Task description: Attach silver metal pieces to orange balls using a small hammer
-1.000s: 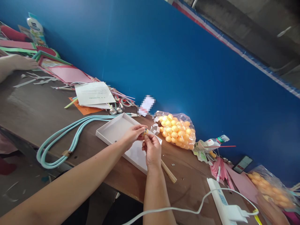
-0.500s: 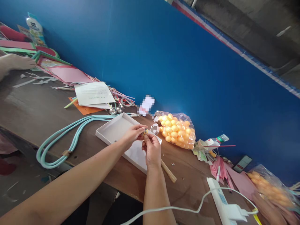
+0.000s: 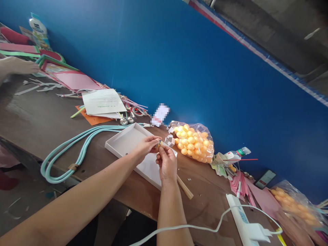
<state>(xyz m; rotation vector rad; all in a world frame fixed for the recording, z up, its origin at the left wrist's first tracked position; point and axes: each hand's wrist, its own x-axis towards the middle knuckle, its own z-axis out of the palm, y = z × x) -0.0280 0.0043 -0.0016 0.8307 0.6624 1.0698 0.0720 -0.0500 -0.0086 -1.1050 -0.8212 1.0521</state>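
Observation:
My left hand [image 3: 146, 147] pinches a small shiny silver piece [image 3: 159, 143] with a bit of yellow on it, too small to name. From below, my right hand [image 3: 167, 164] grips the same piece between thumb and fingers. Both hands are above a shallow white box tray [image 3: 120, 138], whose right part they partly cover. A light wooden stick or bundle of sticks [image 3: 185, 188] lies just right of my right wrist.
Light-blue cords [image 3: 85, 145] loop left of the tray. A bag of orange balls [image 3: 193, 143] stands behind. A power strip [image 3: 239, 218] with a white cable [image 3: 202, 229] crosses the front right. Another person's hand [image 3: 23, 65] is at far left, near pink cards [image 3: 77, 81].
The fingers of both hands have shifted slightly around the small shiny piece, which shows a little more yellow. Everything else looks the same, apart from a slight camera shift.

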